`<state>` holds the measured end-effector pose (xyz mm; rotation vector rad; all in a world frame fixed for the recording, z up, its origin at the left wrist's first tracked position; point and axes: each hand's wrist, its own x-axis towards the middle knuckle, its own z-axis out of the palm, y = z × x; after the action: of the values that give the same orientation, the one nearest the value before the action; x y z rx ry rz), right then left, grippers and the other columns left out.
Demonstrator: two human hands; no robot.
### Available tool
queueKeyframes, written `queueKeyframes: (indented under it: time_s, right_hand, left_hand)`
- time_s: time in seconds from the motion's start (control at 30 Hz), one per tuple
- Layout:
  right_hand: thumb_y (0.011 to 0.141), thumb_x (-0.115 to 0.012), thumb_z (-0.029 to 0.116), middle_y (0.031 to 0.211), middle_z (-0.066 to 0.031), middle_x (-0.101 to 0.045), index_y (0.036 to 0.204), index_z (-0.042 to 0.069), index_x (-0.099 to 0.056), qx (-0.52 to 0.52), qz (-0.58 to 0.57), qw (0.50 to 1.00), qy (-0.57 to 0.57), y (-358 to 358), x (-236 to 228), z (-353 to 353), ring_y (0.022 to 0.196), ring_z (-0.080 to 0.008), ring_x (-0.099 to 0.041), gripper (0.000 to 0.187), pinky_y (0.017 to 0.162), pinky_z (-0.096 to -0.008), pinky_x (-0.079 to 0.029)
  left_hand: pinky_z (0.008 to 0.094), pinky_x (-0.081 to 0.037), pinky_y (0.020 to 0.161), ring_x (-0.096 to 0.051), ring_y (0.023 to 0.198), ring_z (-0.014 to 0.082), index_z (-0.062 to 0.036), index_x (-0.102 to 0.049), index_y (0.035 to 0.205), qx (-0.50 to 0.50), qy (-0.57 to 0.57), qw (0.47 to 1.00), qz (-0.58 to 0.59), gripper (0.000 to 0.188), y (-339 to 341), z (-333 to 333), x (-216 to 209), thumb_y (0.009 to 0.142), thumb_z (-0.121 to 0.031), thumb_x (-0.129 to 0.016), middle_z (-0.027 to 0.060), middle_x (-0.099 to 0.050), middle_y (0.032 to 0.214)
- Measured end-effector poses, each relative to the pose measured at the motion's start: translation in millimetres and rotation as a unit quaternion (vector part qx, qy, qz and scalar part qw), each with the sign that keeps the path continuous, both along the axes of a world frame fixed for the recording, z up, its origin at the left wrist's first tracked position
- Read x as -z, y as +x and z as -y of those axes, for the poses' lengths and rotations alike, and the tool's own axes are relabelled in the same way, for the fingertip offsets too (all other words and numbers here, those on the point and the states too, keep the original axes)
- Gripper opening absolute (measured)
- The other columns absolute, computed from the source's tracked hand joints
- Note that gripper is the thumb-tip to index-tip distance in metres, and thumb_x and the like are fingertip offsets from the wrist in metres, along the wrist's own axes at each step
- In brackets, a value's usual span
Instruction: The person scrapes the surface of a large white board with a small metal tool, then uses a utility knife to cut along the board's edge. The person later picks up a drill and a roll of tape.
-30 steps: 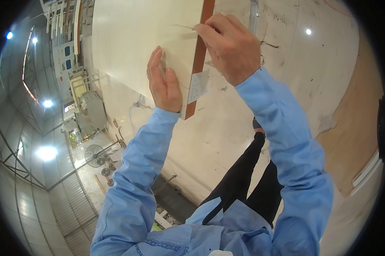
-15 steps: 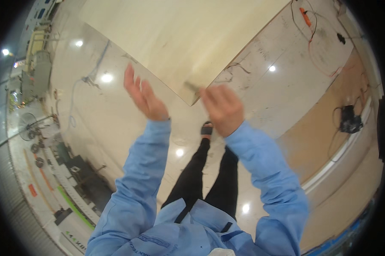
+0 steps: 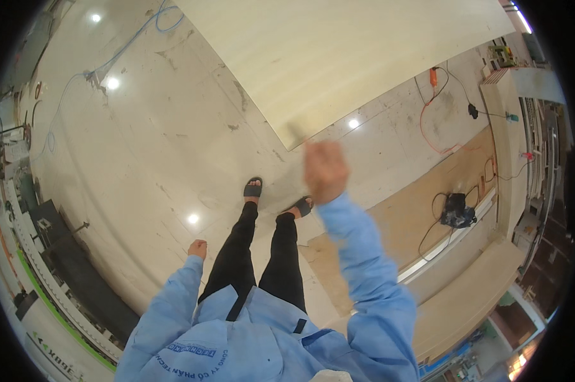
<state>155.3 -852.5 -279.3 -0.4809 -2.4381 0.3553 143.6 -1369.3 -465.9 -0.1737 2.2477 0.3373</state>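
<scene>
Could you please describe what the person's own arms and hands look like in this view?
Both arms wear long light blue sleeves that reach the wrists, part of a collared work shirt with dark printed lettering across its back. The left hand and the right hand are bare: no gloves, and no watch or rings that I can make out. The right hand is blurred, so its fingers cannot be told apart.

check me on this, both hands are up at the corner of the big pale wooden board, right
Not quite. In the head view only the right hand is up at the corner of the big pale wooden board, blurred, so its grip is unclear. The left hand hangs low beside the leg, apart from the board.
</scene>
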Motion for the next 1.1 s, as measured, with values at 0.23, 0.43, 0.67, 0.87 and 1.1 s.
queueKeyframes:
  time_s: [0.23,0.43,0.67,0.87,1.1]
  right_hand:
    - [0.079,-0.063,0.003,0.076,-0.0084,-0.057,0.081,0.008,-0.062,0.091,-0.029,0.989,0.113,-6.8,-48.0,-85.8,0.073,-0.0259,-0.057,0.005,0.058,-0.0361,-0.048]
    - [0.078,-0.062,0.003,0.079,-0.0094,-0.056,0.083,0.004,-0.061,0.037,0.061,0.989,0.129,-8.5,-5.4,-33.1,0.074,-0.0256,-0.057,0.006,0.058,-0.0375,-0.048]
    - [0.077,-0.064,0.002,0.081,-0.0093,-0.06,0.093,0.006,-0.065,-0.05,0.004,0.997,0.051,0.1,-17.0,-12.0,0.08,-0.0272,-0.061,0.017,0.067,-0.0398,-0.05]
    - [0.083,-0.063,0.01,0.082,-0.0092,-0.058,0.086,0.009,-0.063,0.207,0.018,0.974,0.089,8.3,-3.7,-201.8,0.08,-0.0303,-0.057,0.003,0.067,-0.0409,-0.047]
    - [0.076,-0.063,0.003,0.087,-0.0101,-0.066,0.089,0.006,-0.066,-0.116,0.018,0.993,0.034,15.6,12.3,25.6,0.082,-0.0271,-0.065,0.014,0.069,-0.0379,-0.056]
  left_hand:
    - [0.0312,-0.051,0.079,-0.064,0.087,0.0177,-0.0042,-0.067,0.102,-0.041,0.167,0.985,0.003,0.025,-11.0,-65.3,0.9,0.09,-0.025,-0.06,0.0094,-0.07,0.094]
    - [0.0289,-0.049,0.083,-0.064,0.091,0.0168,-0.0012,-0.065,0.105,-0.083,0.304,0.949,0.015,0.023,-11.6,-140.9,-25.4,0.091,-0.018,-0.058,0.0095,-0.069,0.096]
    - [0.0285,-0.049,0.084,-0.065,0.091,0.0186,0.0012,-0.065,0.101,-0.062,0.206,0.977,0.008,0.021,8.0,-85.5,-1.8,0.089,-0.014,-0.059,0.0111,-0.069,0.095]
    - [0.028,-0.051,0.068,-0.063,0.076,0.0144,-0.0012,-0.067,0.1,-0.111,0.159,0.981,-0.011,0.019,-14.0,-19.6,24.4,0.088,-0.014,-0.059,0.008,-0.069,0.084]
    - [0.027,-0.05,0.064,-0.063,0.076,0.0132,-0.0047,-0.066,0.105,-0.075,0.177,0.981,-0.024,0.024,-48.3,-43.3,18.4,0.088,-0.021,-0.059,0.0061,-0.07,0.084]
